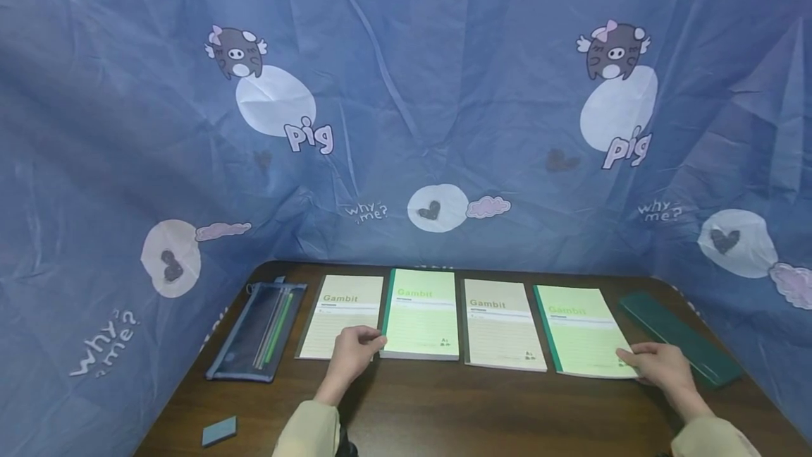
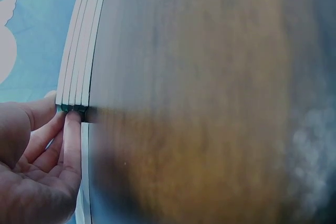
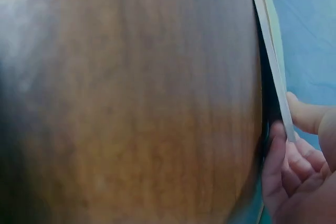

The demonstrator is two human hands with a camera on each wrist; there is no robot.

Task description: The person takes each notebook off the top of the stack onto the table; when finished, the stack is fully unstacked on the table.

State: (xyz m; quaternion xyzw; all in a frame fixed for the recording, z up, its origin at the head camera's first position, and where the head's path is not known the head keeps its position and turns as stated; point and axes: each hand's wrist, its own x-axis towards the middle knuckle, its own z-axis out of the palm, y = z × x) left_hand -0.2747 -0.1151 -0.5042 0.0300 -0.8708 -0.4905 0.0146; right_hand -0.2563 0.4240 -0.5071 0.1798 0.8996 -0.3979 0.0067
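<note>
Notebooks lie in a row, long axes pointing away; left hand point(image 1: 352, 357) pinches the second notebook point(image 1: 421, 313), right hand point(image 1: 660, 365) pinches the fourth notebook point(image 1: 581, 330).

Head view high over table point(image 1: 444, 407); wrist views grazing its surface, close to notebook edges point(image 2: 79, 77).

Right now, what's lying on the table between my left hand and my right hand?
In the head view, between the left hand and the right hand lie a green notebook, a cream notebook and the green notebook that the right hand holds.
</note>
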